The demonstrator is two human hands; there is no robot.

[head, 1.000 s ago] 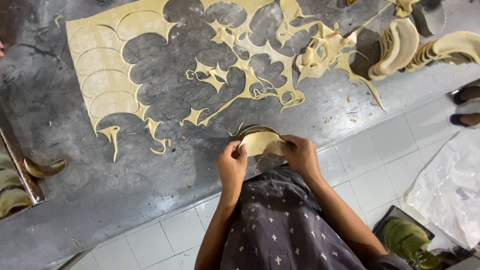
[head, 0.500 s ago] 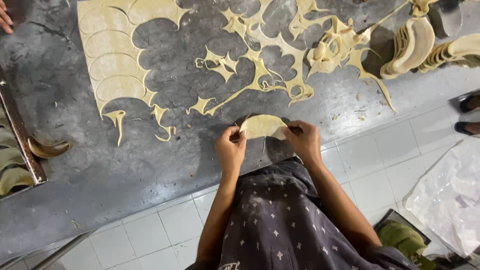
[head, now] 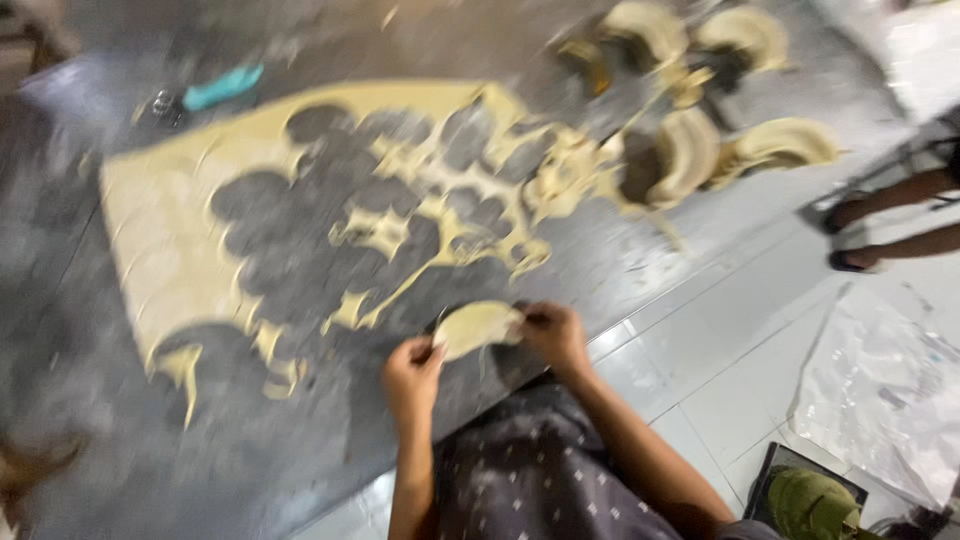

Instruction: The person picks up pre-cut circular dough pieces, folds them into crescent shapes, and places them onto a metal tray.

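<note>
Pale round dough disc [head: 476, 327] now raised slightly off dark grey table [head: 90, 440]; pinched between left hand [head: 412, 372] and right hand [head: 556, 335] fingers.

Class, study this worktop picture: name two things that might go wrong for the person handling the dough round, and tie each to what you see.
1. The thin dough round is pinched only at its edges by the left hand and right hand, so it may stretch or tear.
2. It hangs near the edge of the grey worktop; if it slips, it might land on the tiled floor.
</note>
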